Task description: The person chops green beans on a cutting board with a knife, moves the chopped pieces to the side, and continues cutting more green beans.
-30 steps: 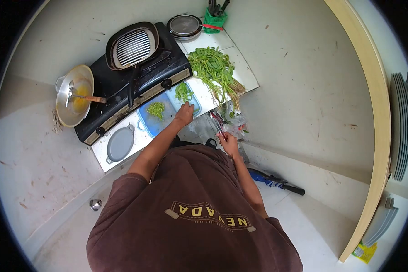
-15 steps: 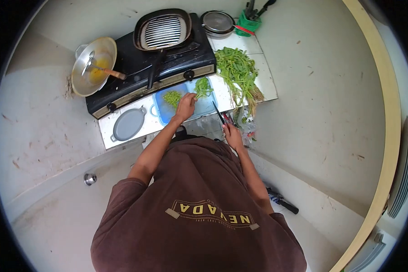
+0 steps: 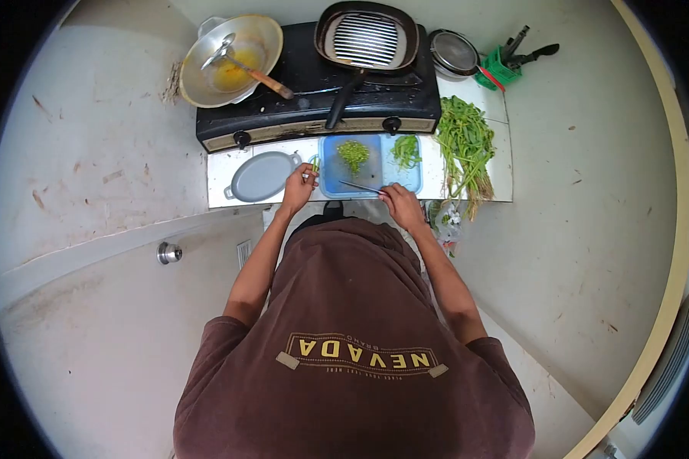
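Your left fingers [image 3: 306, 173] pinch thin green stems [image 3: 315, 164], your right hand [image 3: 402, 205] grips a slim metal knife [image 3: 362, 187] whose slipping leftward could cut you.

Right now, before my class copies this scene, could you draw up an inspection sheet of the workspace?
Surface: white tiled counter, running along the front of the black stove.
Job's things: blue tray bearing chopped greens and a leafy heap; bunch of greens to its right.
Clutter: grey dish left of the tray; wok and grill pan at the stove.
Hands: left hand pinches green stems; right hand holds a knife over the tray.
Cables: nothing seen.
Surroundings: pale walls with brownish marks.
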### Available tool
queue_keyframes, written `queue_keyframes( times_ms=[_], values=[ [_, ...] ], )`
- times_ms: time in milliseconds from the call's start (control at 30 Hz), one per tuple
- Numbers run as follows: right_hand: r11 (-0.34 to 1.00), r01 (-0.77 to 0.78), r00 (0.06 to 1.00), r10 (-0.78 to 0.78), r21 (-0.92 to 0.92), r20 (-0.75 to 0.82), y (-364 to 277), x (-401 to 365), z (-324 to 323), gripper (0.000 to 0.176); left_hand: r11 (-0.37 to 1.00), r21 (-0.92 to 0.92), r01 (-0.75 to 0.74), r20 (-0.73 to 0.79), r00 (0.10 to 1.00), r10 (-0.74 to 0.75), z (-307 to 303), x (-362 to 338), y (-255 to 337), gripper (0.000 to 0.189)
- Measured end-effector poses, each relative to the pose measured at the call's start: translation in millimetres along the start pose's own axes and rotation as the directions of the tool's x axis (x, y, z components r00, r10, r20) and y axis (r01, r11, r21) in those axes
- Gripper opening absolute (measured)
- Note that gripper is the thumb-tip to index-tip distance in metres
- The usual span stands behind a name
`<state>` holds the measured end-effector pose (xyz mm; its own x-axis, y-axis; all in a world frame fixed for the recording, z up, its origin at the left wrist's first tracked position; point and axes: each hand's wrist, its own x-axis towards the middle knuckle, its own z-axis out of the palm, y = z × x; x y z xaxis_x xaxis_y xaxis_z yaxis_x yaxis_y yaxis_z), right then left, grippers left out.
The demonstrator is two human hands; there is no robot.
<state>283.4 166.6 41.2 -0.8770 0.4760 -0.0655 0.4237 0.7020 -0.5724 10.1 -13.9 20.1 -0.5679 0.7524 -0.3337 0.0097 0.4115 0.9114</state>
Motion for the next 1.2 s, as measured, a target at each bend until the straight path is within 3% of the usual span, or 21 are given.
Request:
queue_keyframes(
  times_ms=[100, 167, 333, 467, 733, 833, 933, 1200],
  values=[
    [0.984, -0.006, 0.999, 0.014, -0.18, 0.044, -0.6, 15.2, 6.8, 0.025, 1.0, 0.0, -0.008, 0.049, 0.999, 0.008, -14.2, -8.3, -12.7, 0.017],
    [0.985, -0.017, 0.999, 0.025, -0.172, 0.046, -2.1, 27.2, 6.3, 0.026, 0.998, -0.006, -0.063, 0.088, 0.994, 0.063, -19.7, -7.2, -27.9, 0.02],
    [0.981, -0.033, 0.999, 0.034, -0.19, 0.001, 1.0, 51.8, 5.5, 0.025, 1.0, 0.024, 0.013, 0.125, 0.992, -0.016, -26.9, -12.1, -17.3, 0.026],
    [0.968, -0.055, 0.998, 0.054, -0.245, -0.012, 3.7, 66.1, 1.3, 0.029, 0.998, 0.062, -0.016, 0.176, 0.984, 0.005, -23.8, -8.8, -10.9, 0.025],
    [0.988, -0.049, 0.999, 0.047, -0.149, -0.019, -1.3, 72.3, -6.3, 0.031, 0.978, 0.166, -0.126, 0.157, 0.983, 0.1, -1.7, 10.1, 1.4, 0.029],
    [1.0, -0.017, 0.995, 0.016, -0.009, -0.096, -3.6, 62.0, -9.9, 0.029, 0.847, 0.393, -0.357, 0.206, 0.932, 0.298, -0.8, 11.2, 14.2, 0.029],
    [0.985, -0.049, 0.989, 0.071, 0.166, -0.13, -6.5, 46.7, -10.1, 0.028, 0.811, 0.425, -0.403, 0.252, 0.913, 0.321, 6.4, 18.4, 18.8, 0.029],
    [0.964, -0.157, 0.98, 0.18, 0.216, -0.091, -2.6, -0.8, -5.8, 0.028, 0.631, 0.552, -0.545, 0.256, 0.831, 0.493, 36.9, 17.2, 19.7, 0.029]
  ],
)
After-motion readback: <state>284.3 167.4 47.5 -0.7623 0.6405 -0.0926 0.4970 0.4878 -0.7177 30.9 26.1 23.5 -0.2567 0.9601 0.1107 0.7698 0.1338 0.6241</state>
